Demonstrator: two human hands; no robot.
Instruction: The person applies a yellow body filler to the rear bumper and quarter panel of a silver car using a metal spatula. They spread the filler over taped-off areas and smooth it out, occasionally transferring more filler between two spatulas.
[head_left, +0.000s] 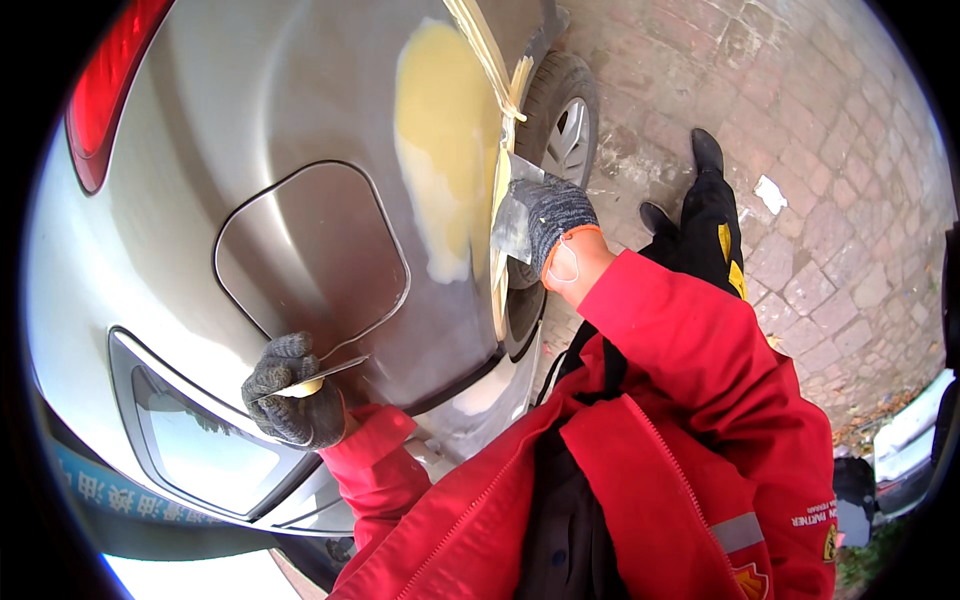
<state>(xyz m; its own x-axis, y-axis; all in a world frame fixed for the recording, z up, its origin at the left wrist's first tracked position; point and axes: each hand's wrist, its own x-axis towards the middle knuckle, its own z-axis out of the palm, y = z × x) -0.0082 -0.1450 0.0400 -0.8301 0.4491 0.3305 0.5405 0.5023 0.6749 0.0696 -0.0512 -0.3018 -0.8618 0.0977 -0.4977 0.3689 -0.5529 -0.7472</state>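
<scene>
Yellow filler (pixel 440 120) is covering part of the grey-brown car panel (pixel 330 110) in the head view, lying between the fuel flap (pixel 312 252) and the masking tape (pixel 500 290) that is edging the wheel arch. The right hand (pixel 562 212), in a dark knitted glove, is gripping a flat grey spreader (pixel 515 222) with curled fingers; its broad blade is overlapping the tape, though I cannot tell whether its edge is pressing on anything. The left hand (pixel 280 372), also gloved, is folding its fingers around a thin metal blade (pixel 345 366) carrying a lump of pale yellow paste (pixel 302 388), its tip sitting near the flap's lower edge. If that wrist were tipping, the paste could be sliding onto bare paint or the side window (pixel 205 425); if it were leaning inward, the metal tip could be scratching the finish. A spreader corner catching the wrinkled tape could be lifting it, exposing the arch and the wheel (pixel 570 130) to smears.
</scene>
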